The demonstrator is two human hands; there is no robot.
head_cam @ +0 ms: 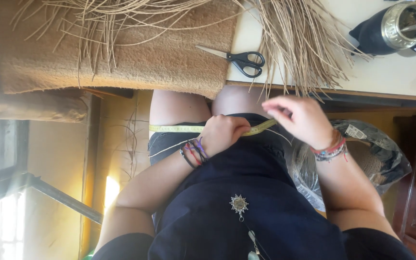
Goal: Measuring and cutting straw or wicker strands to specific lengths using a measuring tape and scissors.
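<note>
A brown mat [121,53] lies on the counter [391,72] at the left, with loose straw fibres [97,19] spread across it. Below its edge, a yellow tape measure [179,128] stretches across the person's lap, over the dark shorts. The left hand [221,135], beaded bracelets at its wrist, is curled into a fist on the tape near its middle and also pins a thin fibre that trails off to the left. On the counter above, black-handled scissors [239,58] lie at the mat's edge, beside a thick bundle [299,38] of straw that hangs over the counter's front. The right hand [299,118] hovers just below that bundle, thumb and forefinger pinched together beside the tape's far end; whether they grip a fibre cannot be told. A clear plastic bag [367,154] rests by the right arm, and a dark flask [400,26] lies on the counter at far right.
</note>
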